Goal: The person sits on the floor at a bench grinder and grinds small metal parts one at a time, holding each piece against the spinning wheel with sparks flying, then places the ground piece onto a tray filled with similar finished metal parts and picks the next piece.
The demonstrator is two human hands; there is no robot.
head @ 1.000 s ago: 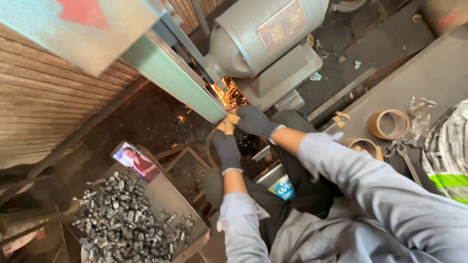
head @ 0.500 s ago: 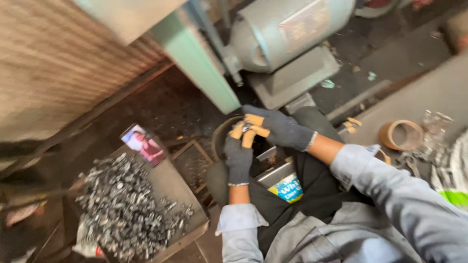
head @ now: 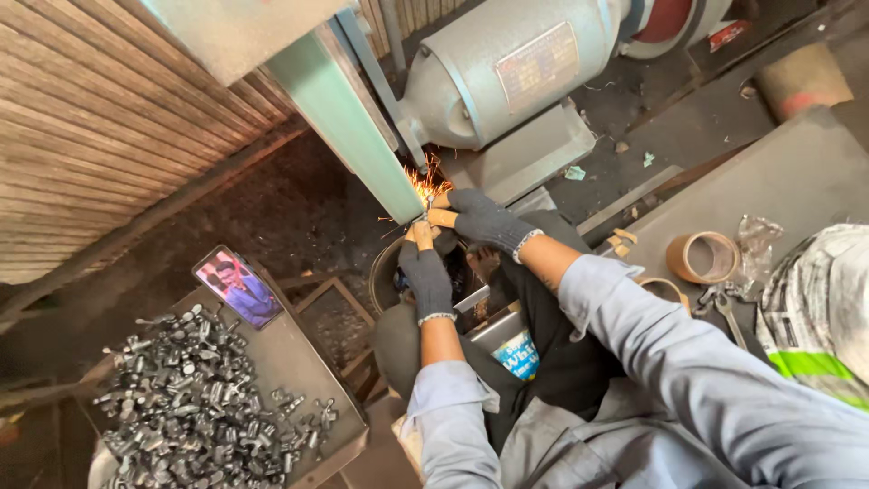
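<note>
Both hands wear dark knit gloves with tan tape on the fingertips. My left hand (head: 425,272) and my right hand (head: 480,220) pinch a small metal piece (head: 422,217), barely visible between the fingers. The piece presses against the pale green sanding belt (head: 348,118), and orange sparks (head: 424,181) spray from the contact point. A grey motor housing (head: 516,72) sits just behind my hands.
A tray (head: 312,362) at lower left holds a heap of several small grey metal parts (head: 190,398), with a lit phone (head: 237,286) at its far corner. Tape rolls (head: 704,258) and pliers (head: 724,303) lie on the bench at right. A round container (head: 385,272) sits under my hands.
My hands pulled back from the belt half a second ago, then returned to it. Sparks fly again now.
</note>
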